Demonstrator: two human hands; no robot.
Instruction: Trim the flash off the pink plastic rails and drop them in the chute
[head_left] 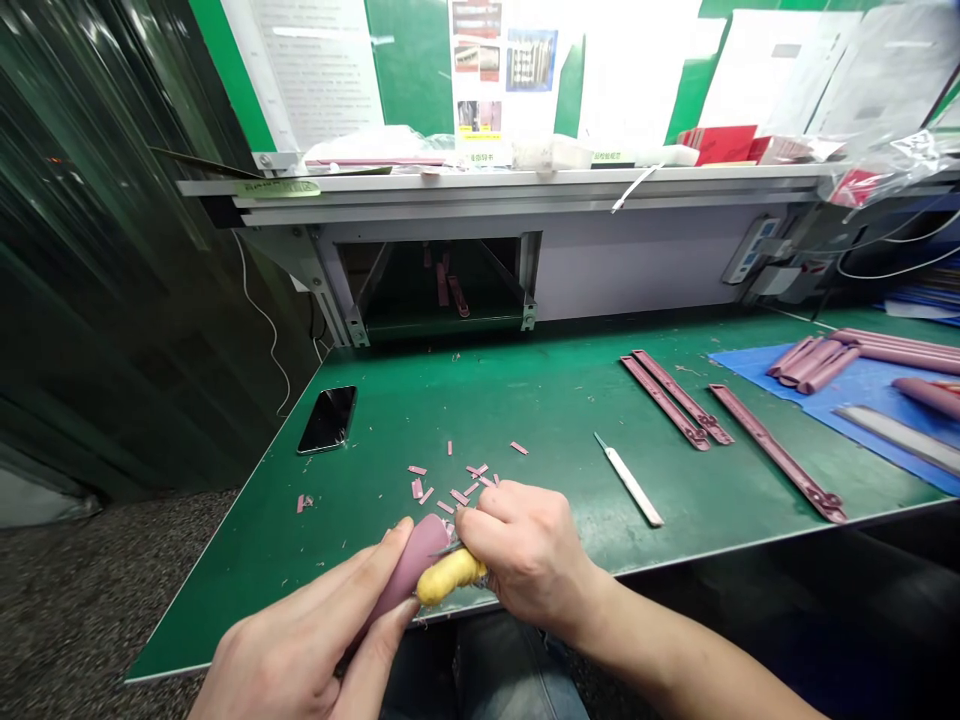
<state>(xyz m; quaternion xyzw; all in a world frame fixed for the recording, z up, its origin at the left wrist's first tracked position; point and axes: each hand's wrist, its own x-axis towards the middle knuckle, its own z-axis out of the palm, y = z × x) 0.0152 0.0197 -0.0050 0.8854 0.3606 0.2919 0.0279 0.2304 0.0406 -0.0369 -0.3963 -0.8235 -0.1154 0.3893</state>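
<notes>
My left hand (315, 630) is closed around a pink rounded plastic part (412, 562), its end pointing away from me over the table's front edge. At that end my right hand (525, 550) is closed, with a thin metal blade (448, 549) sticking out from its fingers against the part. The blade's handle is hidden in the fist. A yellow finger cover (452, 577) sits on a digit of the right hand, below the blade. Small pink offcuts (460, 496) lie scattered just beyond both hands.
A knife with a white handle (634, 485) lies to the right. Long pink strips (776, 450) are farther right, beside a blue sheet (817, 400) bearing more pink parts. A phone (328, 419) rests at left. Behind stands a shelf (570, 195) above an opening with pink pieces.
</notes>
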